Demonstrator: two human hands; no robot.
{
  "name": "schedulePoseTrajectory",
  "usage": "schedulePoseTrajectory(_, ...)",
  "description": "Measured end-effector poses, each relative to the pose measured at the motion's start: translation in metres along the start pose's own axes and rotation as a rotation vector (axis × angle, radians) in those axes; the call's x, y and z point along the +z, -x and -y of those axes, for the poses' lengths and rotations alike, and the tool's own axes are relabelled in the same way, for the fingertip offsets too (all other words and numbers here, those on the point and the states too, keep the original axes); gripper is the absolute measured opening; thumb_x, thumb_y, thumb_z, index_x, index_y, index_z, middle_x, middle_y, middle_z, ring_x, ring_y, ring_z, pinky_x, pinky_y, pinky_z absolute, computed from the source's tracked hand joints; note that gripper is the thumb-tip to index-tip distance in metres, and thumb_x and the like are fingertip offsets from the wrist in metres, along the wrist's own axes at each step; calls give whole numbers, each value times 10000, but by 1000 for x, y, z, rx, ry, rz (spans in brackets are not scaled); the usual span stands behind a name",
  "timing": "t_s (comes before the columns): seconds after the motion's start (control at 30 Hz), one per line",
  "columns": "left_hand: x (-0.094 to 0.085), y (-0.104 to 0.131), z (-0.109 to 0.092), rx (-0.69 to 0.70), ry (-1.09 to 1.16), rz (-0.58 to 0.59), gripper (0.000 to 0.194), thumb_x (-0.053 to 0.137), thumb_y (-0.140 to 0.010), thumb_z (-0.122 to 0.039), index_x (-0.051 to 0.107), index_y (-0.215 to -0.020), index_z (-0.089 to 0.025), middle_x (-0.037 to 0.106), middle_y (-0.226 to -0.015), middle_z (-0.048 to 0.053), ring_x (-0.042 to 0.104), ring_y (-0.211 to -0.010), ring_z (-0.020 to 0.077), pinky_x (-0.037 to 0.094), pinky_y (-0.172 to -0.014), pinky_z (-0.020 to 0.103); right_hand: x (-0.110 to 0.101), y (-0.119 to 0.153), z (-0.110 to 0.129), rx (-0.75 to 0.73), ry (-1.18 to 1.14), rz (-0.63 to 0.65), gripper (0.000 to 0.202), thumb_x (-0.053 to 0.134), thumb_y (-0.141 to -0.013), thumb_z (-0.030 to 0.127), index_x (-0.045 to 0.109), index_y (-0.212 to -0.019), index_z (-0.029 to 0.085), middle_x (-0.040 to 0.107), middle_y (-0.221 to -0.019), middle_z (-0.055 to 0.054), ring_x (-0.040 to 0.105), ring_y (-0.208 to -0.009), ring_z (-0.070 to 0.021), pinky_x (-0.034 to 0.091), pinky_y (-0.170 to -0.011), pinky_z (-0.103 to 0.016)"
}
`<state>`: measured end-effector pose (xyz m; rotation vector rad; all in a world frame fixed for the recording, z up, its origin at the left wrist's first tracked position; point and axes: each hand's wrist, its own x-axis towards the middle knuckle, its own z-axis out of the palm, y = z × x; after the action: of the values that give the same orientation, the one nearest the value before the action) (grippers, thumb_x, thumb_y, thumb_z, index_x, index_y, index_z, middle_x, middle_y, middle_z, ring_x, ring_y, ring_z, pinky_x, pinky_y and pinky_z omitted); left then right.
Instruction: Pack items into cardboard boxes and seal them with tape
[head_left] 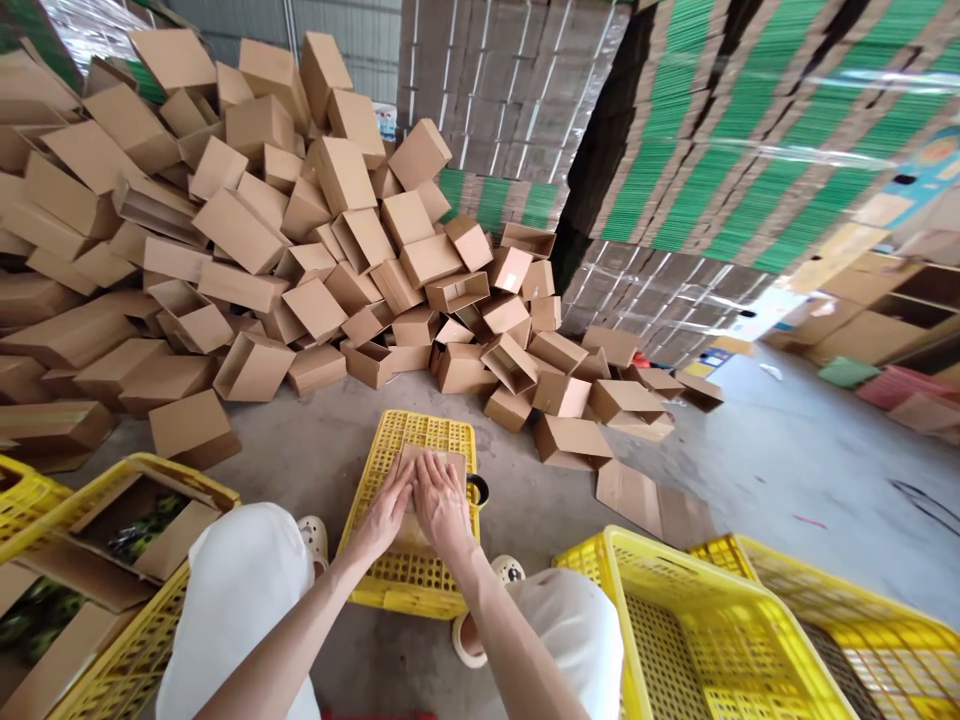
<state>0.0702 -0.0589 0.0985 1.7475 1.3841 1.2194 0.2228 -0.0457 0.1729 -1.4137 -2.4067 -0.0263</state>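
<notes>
A small cardboard box point(414, 535) rests on an upturned yellow plastic crate point(360, 560) between my knees. My left hand point(390, 500) lies flat on the box's top, fingers stretched forward. Beside it, my right hand point(442, 495) presses on the same top with its fingers extended, the two hands meeting near the middle. Neither hand grips anything. A roll of tape point(478, 490) sits at the crate's right edge, close to my right hand. Much of the box is hidden under my hands and wrists.
A large heap of cardboard boxes point(315, 310) spreads ahead and to the left. Yellow crates point(615, 600) stand at my right. Another yellow crate point(142, 640) at my left holds open boxes with dark green contents. Wrapped stacks of flattened cardboard point(705, 190) rise behind.
</notes>
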Motion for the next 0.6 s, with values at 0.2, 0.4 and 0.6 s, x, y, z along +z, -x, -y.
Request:
schedulePoseTrajectory(0.2,-5,3,-1,-12,-1,20,555,348,-1130,-480,466,-1634,-281,318,-1773,51,222,-1653,242,270,-1345,474,-10,43,2,-65,-79,-30,471,471,-1110,215,566,-1571,227,575,-1599,-108,497,-1529,-287,413,-1262,-536)
schedulePoseTrajectory(0.4,-21,1,-12,-87,-15,113,612,527,-1064,-554,494,-1619,-298,330,-1762,61,304,-1625,282,344,-1309,463,-22,73,-25,-32,-337,-84,402,506,-1099,220,699,-1451,243,619,-1558,-95,454,-1553,-308,447,-1254,-537)
schedulePoseTrajectory(0.6,-38,-1,-18,-63,17,229,832,783,-914,-494,436,-1652,-327,314,-1766,74,295,-1626,336,357,-1296,511,-9,91,-41,273,-649,-195,458,549,-1076,432,712,-1441,207,586,-1580,-137,634,-1401,-332,558,-1153,-483)
